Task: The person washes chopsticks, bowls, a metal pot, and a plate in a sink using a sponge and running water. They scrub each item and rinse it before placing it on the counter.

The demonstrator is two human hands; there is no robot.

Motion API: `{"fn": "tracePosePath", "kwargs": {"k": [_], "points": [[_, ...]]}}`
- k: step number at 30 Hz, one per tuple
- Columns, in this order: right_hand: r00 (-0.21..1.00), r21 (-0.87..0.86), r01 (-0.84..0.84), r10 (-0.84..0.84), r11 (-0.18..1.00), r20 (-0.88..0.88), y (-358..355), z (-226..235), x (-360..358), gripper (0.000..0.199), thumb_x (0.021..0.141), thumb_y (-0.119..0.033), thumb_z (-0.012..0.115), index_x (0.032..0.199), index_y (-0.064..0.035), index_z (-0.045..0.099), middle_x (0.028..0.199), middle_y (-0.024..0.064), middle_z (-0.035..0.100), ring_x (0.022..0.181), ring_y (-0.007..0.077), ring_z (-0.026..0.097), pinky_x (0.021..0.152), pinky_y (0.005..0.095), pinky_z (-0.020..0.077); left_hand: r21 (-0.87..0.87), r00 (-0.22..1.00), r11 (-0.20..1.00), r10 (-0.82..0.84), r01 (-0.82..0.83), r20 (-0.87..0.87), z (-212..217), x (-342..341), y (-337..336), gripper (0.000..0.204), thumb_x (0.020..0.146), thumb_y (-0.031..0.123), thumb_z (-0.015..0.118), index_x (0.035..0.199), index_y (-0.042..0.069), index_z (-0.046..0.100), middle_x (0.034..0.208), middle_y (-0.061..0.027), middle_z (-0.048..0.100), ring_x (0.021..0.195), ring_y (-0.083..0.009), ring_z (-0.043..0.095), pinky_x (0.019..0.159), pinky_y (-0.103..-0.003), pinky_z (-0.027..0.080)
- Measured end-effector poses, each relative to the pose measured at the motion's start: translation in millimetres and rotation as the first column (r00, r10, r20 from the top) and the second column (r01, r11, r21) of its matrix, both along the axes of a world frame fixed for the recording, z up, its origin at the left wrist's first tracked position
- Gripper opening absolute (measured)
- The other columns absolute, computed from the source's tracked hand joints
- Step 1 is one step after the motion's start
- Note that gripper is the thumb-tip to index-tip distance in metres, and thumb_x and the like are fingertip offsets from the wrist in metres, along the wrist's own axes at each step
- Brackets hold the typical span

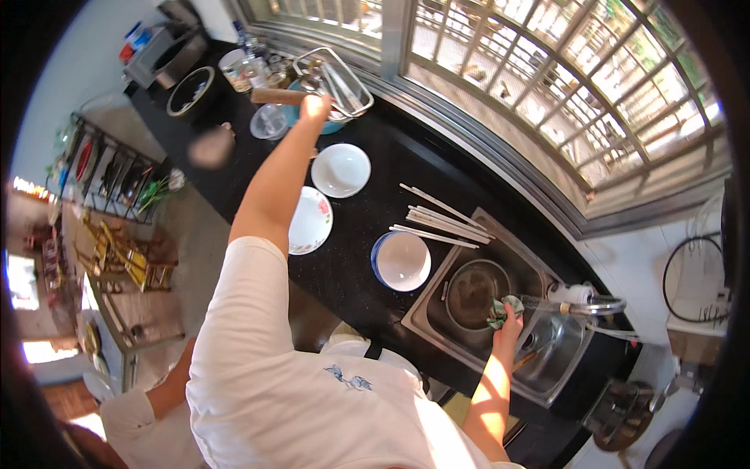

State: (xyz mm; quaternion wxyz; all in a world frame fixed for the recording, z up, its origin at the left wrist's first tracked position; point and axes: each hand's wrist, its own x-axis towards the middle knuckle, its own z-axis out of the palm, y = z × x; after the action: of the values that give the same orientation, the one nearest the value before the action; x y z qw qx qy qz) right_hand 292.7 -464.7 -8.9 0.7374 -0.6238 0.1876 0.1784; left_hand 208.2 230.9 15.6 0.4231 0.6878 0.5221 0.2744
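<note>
My left hand (316,107) reaches across the counter, closed around a thick brown wooden stick (275,96). The stick's far end is hidden by my hand, beside a wire-rimmed basket (361,76) of utensils. Below that arm, a white bowl (341,170) and a flower-patterned plate (309,223) rest on the black counter; my arm lies over the plate's left edge. At the double sink, my right hand (508,327) grips a crumpled green cloth (502,311). Under the cloth, a round dark pan (473,291) sits in the left basin.
Several pale chopsticks (445,220) lie across the sink's edge, near a blue-rimmed bowl (401,261). A curved faucet (600,305) overhangs the right basin (551,363). Bottles and jars (254,70) crowd the far counter near a clear plastic tub (269,122). Another person's arm (170,384) shows at lower left.
</note>
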Motion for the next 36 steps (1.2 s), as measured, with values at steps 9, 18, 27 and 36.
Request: {"fn": "tracePosePath", "kwargs": {"k": [9, 18, 27, 36], "points": [[0.998, 0.029, 0.057, -0.057, 0.998, -0.004, -4, -13, -8, 0.033, 0.081, -0.007, 0.066, 0.112, 0.0009, 0.056, 0.104, 0.0074, 0.061, 0.092, 0.019, 0.06, 0.077, 0.031, 0.0465, -0.186, 0.659, 0.918, -0.382, 0.35, -0.648, -34, 11, 135, 0.032, 0.082, 0.014, 0.055, 0.111, 0.001, 0.059, 0.076, -0.0155, 0.062, 0.062, -0.0238, 0.061, 0.054, -0.038, 0.05], [0.986, 0.043, 0.168, -0.168, 0.985, -0.012, -13, -11, -20, 0.032, 0.081, -0.006, 0.066, 0.111, 0.0017, 0.055, 0.104, 0.0083, 0.06, 0.092, 0.0185, 0.059, 0.076, 0.0314, 0.0472, 0.484, 0.364, 0.118, -0.813, 0.867, -0.455, 20, 73, -248, 0.068, 0.064, 0.041, 0.078, 0.116, 0.003, 0.056, 0.114, -0.0177, 0.057, 0.107, -0.0354, 0.052, 0.093, -0.043, 0.042], [0.968, 0.0, 0.243, -0.243, 0.97, -0.06, -24, -8, -38, 0.035, 0.08, -0.008, 0.069, 0.111, -0.0004, 0.055, 0.104, 0.0077, 0.059, 0.089, 0.0193, 0.06, 0.071, 0.0333, 0.0497, -0.035, -0.122, -0.166, -0.552, 0.986, -0.825, -31, 91, -320, 0.09, 0.05, 0.032, 0.085, 0.122, -0.001, 0.042, 0.117, -0.0164, 0.045, 0.112, -0.0327, 0.045, 0.091, -0.039, 0.044], [0.965, -0.002, 0.248, -0.247, 0.969, -0.084, -15, -15, -53, 0.03, 0.077, -0.01, 0.069, 0.104, -0.0031, 0.058, 0.092, 0.0059, 0.061, 0.073, 0.0156, 0.06, 0.049, 0.0287, 0.045, 0.179, 0.094, -0.187, -0.389, 0.966, -0.916, -87, 95, -308, 0.033, 0.067, 0.018, 0.07, 0.093, 0.005, 0.055, 0.093, -0.0096, 0.053, 0.088, -0.0239, 0.057, 0.069, -0.034, 0.051]]}}
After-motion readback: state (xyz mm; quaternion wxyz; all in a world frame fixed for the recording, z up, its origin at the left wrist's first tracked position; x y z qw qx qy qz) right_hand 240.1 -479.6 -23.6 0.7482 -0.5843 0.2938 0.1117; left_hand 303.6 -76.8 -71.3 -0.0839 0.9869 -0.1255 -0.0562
